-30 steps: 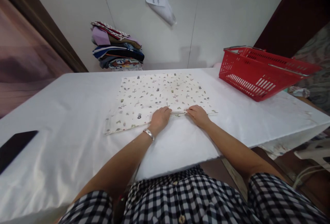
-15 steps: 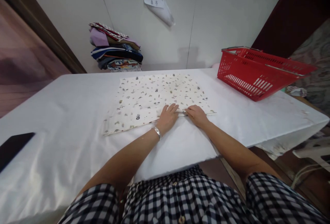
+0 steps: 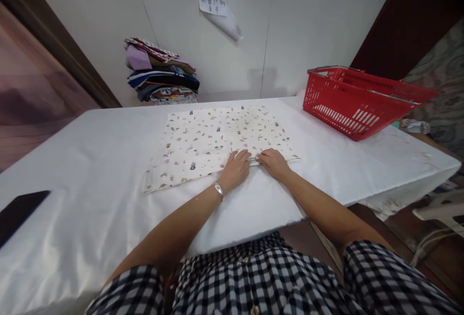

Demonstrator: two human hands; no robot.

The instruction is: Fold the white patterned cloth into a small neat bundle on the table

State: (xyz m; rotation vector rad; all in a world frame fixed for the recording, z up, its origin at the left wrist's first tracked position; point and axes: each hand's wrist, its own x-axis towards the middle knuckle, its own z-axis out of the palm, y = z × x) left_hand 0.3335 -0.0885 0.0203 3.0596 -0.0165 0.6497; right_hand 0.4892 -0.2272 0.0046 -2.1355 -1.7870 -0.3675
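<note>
Fingers (image 3: 244,155) touch the flat cream patterned cloth (image 3: 203,141)

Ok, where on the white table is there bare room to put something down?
The table is bare between the patterned cloth and the black flat object, and between that cloth and the red basket. It is crowded at the cloth's near edge, where the left hand and right hand are.

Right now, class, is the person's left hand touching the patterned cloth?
Touching. The head view shows the left hand lying with its fingers over the patterned cloth at its near edge.
</note>
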